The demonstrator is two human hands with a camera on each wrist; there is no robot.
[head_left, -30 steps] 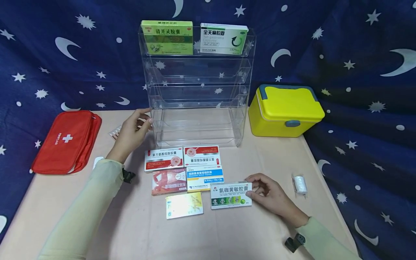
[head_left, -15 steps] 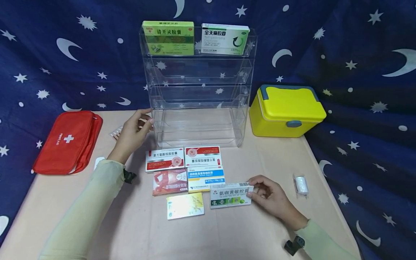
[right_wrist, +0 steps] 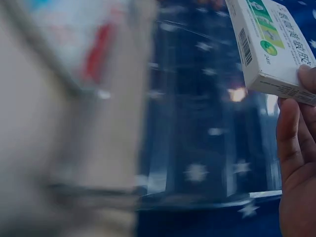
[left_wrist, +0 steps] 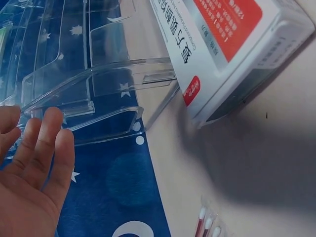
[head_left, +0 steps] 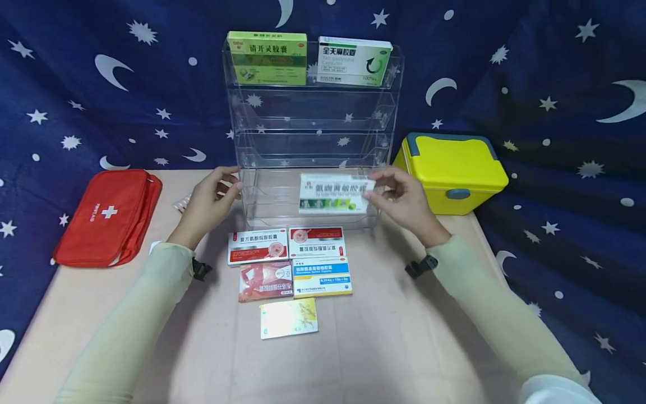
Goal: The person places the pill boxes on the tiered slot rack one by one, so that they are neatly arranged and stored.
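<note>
My right hand pinches the right end of a white-and-green medicine box between thumb and fingers. It holds the box in front of the lowest tier of a clear acrylic display rack. In the right wrist view the same medicine box shows its barcode end. My left hand touches the rack's left side with loosely bent fingers; the left wrist view shows several of these fingers nearly straight beside the rack. A green box and a white-green box stand in the top tier.
Before the rack lie two red-white boxes, a pinkish-red box, a blue-white box and a yellow box. A red first-aid pouch lies left, with cotton swabs nearer the rack. Right stands a yellow case.
My right hand has tilted the white-and-green medicine box up, lifted it off the table and carried it forward to the rack's lowest tier. My left hand has stayed at the rack's side.
</note>
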